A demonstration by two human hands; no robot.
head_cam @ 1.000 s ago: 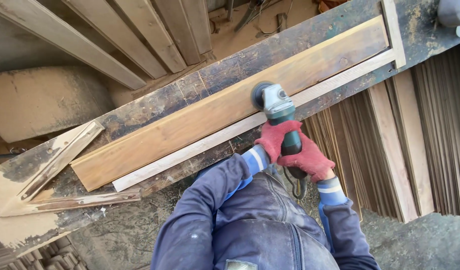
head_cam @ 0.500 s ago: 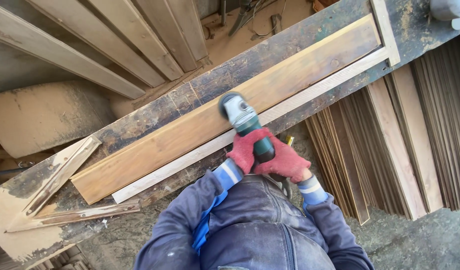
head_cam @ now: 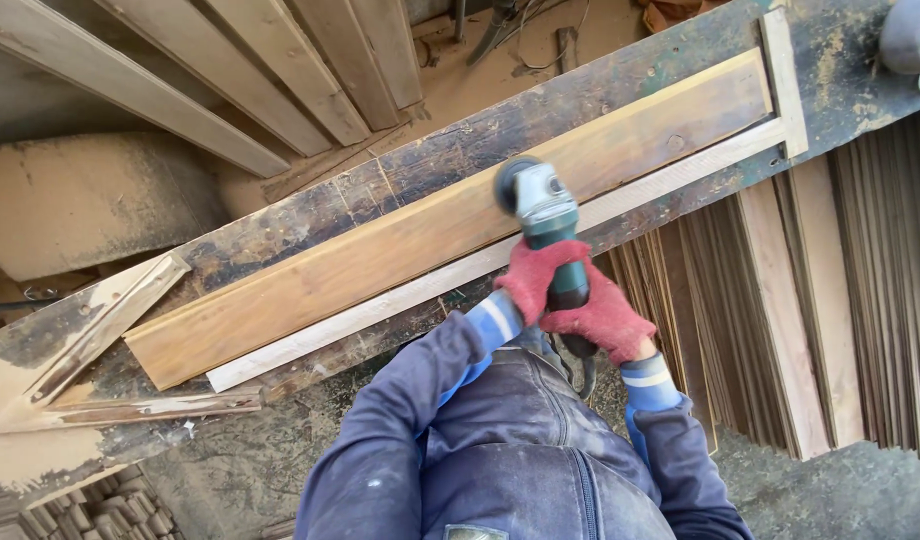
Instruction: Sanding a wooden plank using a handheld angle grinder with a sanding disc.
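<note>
Seen from above, two red-gloved hands, left hand [head_cam: 530,283] and right hand [head_cam: 605,318], wrap tightly around one green angle grinder [head_cam: 546,225], its head pressed on one long brown plank [head_cam: 400,255] lying on a dusty workbench [head_cam: 280,225]. One pale strip [head_cam: 380,310] borders the plank. Tilting the grinder might gouge the wood or make it kick.

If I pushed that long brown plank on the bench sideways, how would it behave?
The long brown plank looks thick and straight, so it would probably stay stiff and slide rather than roll, lying flat on the workbench. The pale strip along its near edge would likely block it that way. Dust on the bench may ease sliding.
</note>
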